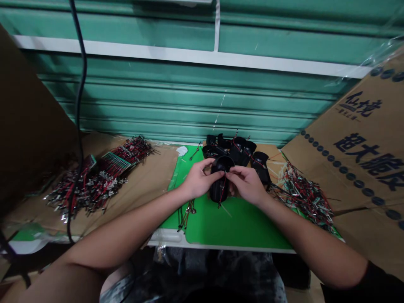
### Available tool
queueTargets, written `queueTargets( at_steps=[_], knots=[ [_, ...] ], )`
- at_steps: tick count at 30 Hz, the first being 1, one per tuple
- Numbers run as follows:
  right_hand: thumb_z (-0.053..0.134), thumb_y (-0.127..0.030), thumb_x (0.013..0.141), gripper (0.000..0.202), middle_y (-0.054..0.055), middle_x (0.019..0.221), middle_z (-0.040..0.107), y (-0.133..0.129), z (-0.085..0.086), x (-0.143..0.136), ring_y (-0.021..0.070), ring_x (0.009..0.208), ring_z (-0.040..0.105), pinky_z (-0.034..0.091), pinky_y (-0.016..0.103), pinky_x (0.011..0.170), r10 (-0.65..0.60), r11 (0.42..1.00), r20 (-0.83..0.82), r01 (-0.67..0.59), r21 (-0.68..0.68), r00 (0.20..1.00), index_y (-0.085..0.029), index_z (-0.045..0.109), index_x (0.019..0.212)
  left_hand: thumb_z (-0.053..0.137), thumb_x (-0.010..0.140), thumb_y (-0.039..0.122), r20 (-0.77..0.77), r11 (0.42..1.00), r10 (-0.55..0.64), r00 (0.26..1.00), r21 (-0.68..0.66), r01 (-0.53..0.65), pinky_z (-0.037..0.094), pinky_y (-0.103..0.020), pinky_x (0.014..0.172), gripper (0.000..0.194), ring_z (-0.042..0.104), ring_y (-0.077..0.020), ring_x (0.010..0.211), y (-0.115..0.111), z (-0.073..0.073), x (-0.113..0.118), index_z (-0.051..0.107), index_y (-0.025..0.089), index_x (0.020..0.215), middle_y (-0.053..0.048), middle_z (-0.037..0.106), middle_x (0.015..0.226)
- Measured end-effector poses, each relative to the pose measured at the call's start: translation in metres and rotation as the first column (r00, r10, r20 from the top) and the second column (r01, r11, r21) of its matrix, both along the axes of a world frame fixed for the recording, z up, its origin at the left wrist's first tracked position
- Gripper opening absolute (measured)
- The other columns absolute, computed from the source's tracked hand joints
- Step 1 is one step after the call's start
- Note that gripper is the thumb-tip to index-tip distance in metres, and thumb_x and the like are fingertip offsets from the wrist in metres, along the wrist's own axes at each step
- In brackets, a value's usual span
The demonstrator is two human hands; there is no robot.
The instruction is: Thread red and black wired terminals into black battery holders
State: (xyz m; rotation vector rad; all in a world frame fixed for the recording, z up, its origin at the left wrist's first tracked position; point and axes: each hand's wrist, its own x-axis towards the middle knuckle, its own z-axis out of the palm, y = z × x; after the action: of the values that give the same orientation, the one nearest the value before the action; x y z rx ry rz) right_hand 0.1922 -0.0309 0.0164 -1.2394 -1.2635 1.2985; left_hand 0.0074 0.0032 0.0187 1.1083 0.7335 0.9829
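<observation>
A black plastic shell (216,194) with a rounded, hollow form is held over the green board (240,227). My left hand (200,179) grips its left side, the thumb reaching over its front. Against the right side is my right hand (249,184), with thumb and forefinger pinched on a thin red wire (224,191) at the shell's middle. That wire runs down the shell to its lower end. The fingertips nearly meet, and what lies between them is partly hidden.
Behind my hands lie several black shells (239,145) with wires. Wired parts are heaped on cardboard at left (91,187), and another wire pile (309,198) lies right. A black cable (82,80) hangs at left. A cardboard box (362,147) stands right, before a green shutter (189,84).
</observation>
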Motion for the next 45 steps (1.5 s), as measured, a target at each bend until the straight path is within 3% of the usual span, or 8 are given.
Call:
queueTargets(
  at_steps=[7, 11, 16, 21, 24, 31, 40, 45],
  knots=[
    [0.087, -0.057, 0.077, 0.043, -0.002, 0.050, 0.061, 0.002, -0.002, 0.003, 0.0148, 0.040, 0.056, 0.043, 0.024, 0.037, 0.042, 0.998, 0.041, -0.044, 0.035, 0.998, -0.019, 0.068, 0.083, 0.096, 0.068, 0.034, -0.009, 1.000, 0.006, 1.000, 0.005, -0.006, 0.059, -0.031, 0.072, 0.045, 0.069, -0.0170, 0.071, 0.001, -0.001, 0.001, 0.072, 0.017, 0.102, -0.002, 0.075, 0.090],
    [0.077, -0.050, 0.090, 0.037, 0.004, 0.079, 0.072, 0.001, -0.003, 0.008, 0.0136, 0.052, 0.061, 0.051, 0.026, 0.046, -0.029, 0.973, 0.162, -0.009, 0.232, 0.986, -0.018, 0.073, 0.109, 0.092, 0.069, 0.032, -0.033, 0.991, 0.119, 0.992, 0.062, -0.117, 0.056, -0.030, 0.074, 0.037, 0.068, -0.0179, 0.076, 0.007, -0.002, 0.001, 0.071, 0.017, 0.096, -0.002, 0.074, 0.086],
    [0.074, -0.026, 0.094, 0.034, 0.006, 0.100, 0.068, -0.012, 0.008, 0.011, 0.0148, 0.070, 0.064, 0.058, 0.028, 0.061, -0.154, 0.754, 0.354, -0.122, 0.646, 0.922, -0.023, 0.065, 0.127, 0.086, 0.072, 0.031, -0.078, 0.973, 0.230, 0.970, 0.052, -0.226, 0.051, -0.027, 0.068, 0.031, 0.064, -0.0172, 0.071, 0.014, -0.007, 0.000, 0.065, 0.018, 0.092, 0.001, 0.070, 0.077],
    [0.077, -0.024, 0.096, 0.043, 0.008, 0.109, 0.072, -0.024, 0.017, 0.005, 0.0183, 0.083, 0.071, 0.064, 0.033, 0.072, -0.167, 0.518, 0.534, -0.387, 0.763, 0.829, -0.028, 0.067, 0.137, 0.083, 0.072, 0.028, -0.106, 0.978, 0.207, 0.972, 0.023, -0.206, 0.050, -0.027, 0.067, 0.032, 0.063, -0.0169, 0.072, 0.012, -0.012, 0.002, 0.062, 0.019, 0.093, 0.001, 0.070, 0.078],
    [0.072, -0.017, 0.100, 0.028, 0.007, 0.108, 0.075, -0.025, 0.015, 0.004, 0.0179, 0.090, 0.076, 0.065, 0.031, 0.079, -0.177, 0.463, 0.539, -0.414, 0.784, 0.823, -0.027, 0.075, 0.125, 0.084, 0.071, 0.027, -0.100, 0.976, 0.216, 0.971, 0.000, -0.217, 0.050, -0.028, 0.070, 0.030, 0.063, -0.0170, 0.072, 0.012, -0.010, 0.001, 0.064, 0.018, 0.091, 0.001, 0.069, 0.077],
    [0.072, -0.019, 0.100, 0.018, 0.008, 0.105, 0.079, -0.021, 0.018, 0.009, 0.0204, 0.090, 0.077, 0.066, 0.035, 0.078, -0.233, 0.570, 0.437, -0.242, 0.785, 0.869, -0.026, 0.079, 0.114, 0.086, 0.072, 0.041, 0.076, 0.945, 0.210, 0.975, -0.273, -0.183, 0.051, -0.030, 0.068, 0.033, 0.066, -0.0183, 0.072, 0.013, 0.005, -0.004, 0.070, 0.017, 0.089, -0.002, 0.073, 0.081],
    [0.074, -0.035, 0.100, 0.020, 0.007, 0.099, 0.083, -0.008, 0.012, 0.014, 0.0151, 0.061, 0.071, 0.060, 0.029, 0.055, -0.264, 0.803, 0.160, 0.125, 0.583, 0.951, -0.023, 0.077, 0.116, 0.095, 0.055, 0.020, 0.069, 0.992, 0.075, 0.995, -0.107, -0.067, 0.050, -0.031, 0.081, 0.050, 0.066, -0.0173, 0.082, 0.007, 0.007, -0.006, 0.069, 0.017, 0.098, -0.001, 0.074, 0.090],
    [0.073, -0.033, 0.101, 0.015, 0.006, 0.099, 0.083, -0.008, 0.013, 0.015, 0.0161, 0.067, 0.072, 0.061, 0.031, 0.063, -0.240, 0.787, 0.162, 0.093, 0.610, 0.957, -0.024, 0.078, 0.112, 0.098, 0.058, 0.022, -0.051, 1.000, -0.016, 0.999, 0.009, 0.017, 0.050, -0.031, 0.080, 0.061, 0.064, -0.0173, 0.083, 0.001, 0.002, -0.002, 0.064, 0.018, 0.108, 0.001, 0.069, 0.091]
  ],
)
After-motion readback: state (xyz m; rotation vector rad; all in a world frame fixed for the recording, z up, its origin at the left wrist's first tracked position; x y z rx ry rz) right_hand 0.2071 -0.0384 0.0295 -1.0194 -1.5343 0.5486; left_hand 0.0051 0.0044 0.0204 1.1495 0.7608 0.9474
